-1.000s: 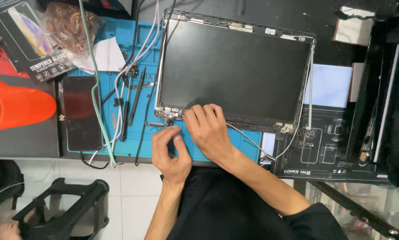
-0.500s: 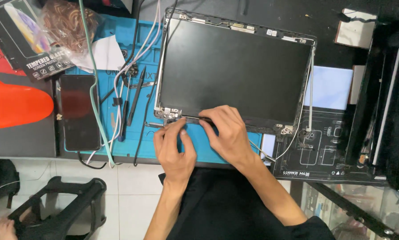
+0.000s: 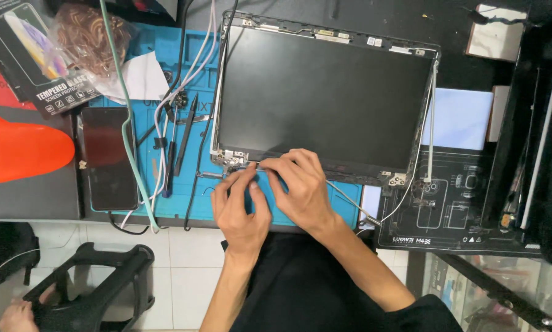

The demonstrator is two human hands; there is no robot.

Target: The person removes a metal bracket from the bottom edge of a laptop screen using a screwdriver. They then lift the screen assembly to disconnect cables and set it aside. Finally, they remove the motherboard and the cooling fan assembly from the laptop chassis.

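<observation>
Both hands meet at the lower left corner of the laptop screen panel [image 3: 325, 92], which lies flat in the upper middle of the frame, its dark face up and its bezel off. The left hand [image 3: 239, 206] sits just below centre, palm down on the blue work mat [image 3: 165, 203], fingers curled with the tips pinched together against the metal hinge bracket [image 3: 231, 158] at that corner; whether it grips a small part there is too fine to tell. The right hand [image 3: 300, 184] lies just beside it, touching it, fingers bent and pressed along the panel's bottom edge, thumb towards the left hand's fingertips. A thin grey cable [image 3: 349, 200] runs out from under the right hand towards the lower right.

Left of the panel, on the mat, lie a dark phone [image 3: 107, 157], black pry tools [image 3: 184, 135] and several loose wires [image 3: 128, 135]. An orange cone-shaped thing [image 3: 24, 154] sits at the far left edge. A second person's hand [image 3: 15, 316] shows in the bottom left corner.
</observation>
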